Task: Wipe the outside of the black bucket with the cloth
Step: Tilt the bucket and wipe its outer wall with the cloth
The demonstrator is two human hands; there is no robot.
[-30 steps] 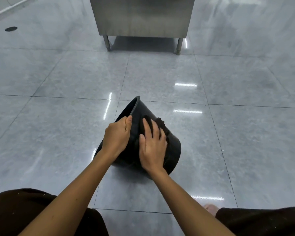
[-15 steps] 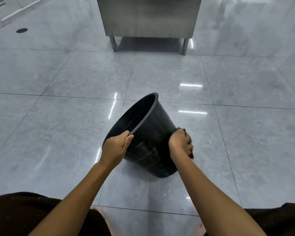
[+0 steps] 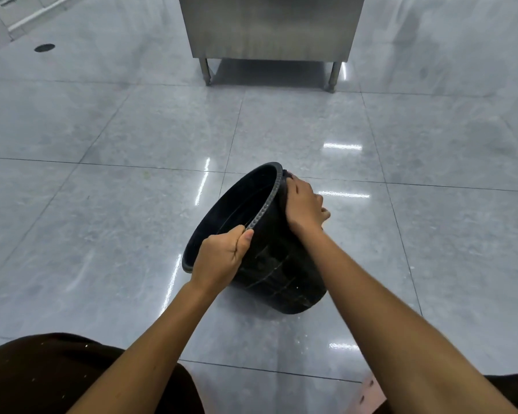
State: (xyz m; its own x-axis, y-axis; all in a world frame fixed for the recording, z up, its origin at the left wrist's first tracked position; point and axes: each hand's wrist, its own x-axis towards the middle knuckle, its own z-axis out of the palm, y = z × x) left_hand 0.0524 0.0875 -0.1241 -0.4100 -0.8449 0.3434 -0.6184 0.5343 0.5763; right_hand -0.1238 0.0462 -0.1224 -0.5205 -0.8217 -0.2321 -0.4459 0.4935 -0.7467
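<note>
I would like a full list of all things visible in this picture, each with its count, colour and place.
black bucket: one, black, tilted on the floor at centre, mouth facing left.
cloth: one, dark, mostly hidden under the right hand near the bucket's rim.
floor: grey glossy tiles, all around.
metal cabinet: one, silver, on legs, top centre.
floor drain: one, dark round, top left.
left hand: one, gripping the bucket's near rim.
right hand: one, pressed on the bucket's outer wall near the rim.
dark trousers: on the person's knees, bottom corners.
</note>
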